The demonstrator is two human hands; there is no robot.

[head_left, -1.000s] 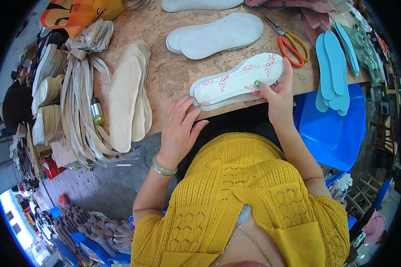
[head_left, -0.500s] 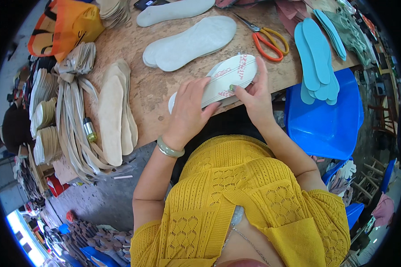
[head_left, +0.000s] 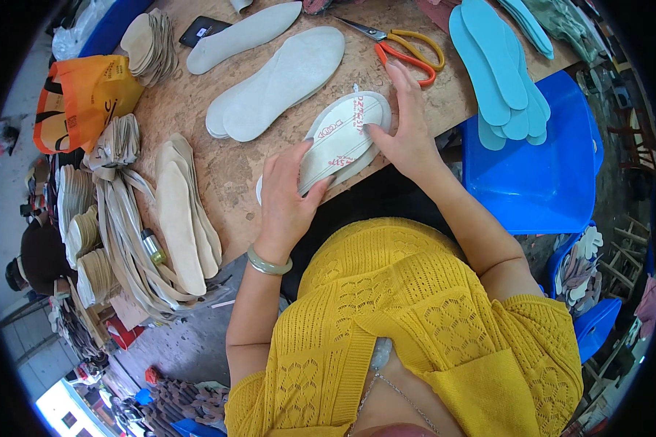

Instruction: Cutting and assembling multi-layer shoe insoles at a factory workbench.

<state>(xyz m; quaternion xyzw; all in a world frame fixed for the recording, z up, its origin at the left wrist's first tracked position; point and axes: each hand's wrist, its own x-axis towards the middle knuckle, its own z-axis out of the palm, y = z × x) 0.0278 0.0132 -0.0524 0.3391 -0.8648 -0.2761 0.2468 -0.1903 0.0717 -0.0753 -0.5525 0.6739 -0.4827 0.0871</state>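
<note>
A white insole piece (head_left: 333, 149) with red print and dark lines lies over a larger pale grey insole (head_left: 377, 109) at the table's front edge. My left hand (head_left: 286, 191) covers their left end, thumb along the near side and fingers over the top. My right hand (head_left: 408, 135) is by the right end, fingers stretched out and apart. Its thumb tip is at the white piece's edge; whether it touches, I cannot tell. The left ends of both pieces are partly hidden beneath my left hand.
Orange-and-yellow handled scissors (head_left: 415, 54) lie beyond my right hand. Grey insoles (head_left: 284, 80) lie behind the work, beige ones (head_left: 186, 211) to the left. Blue insoles (head_left: 499, 73) overhang a blue tub (head_left: 528, 186) at right. Strips (head_left: 124, 226) and an orange bag (head_left: 87, 102) sit left.
My right hand has let go of the insoles' far end and spread its fingers. The pieces now rest lower, with more of the grey insole showing. The whole view has shifted slightly.
</note>
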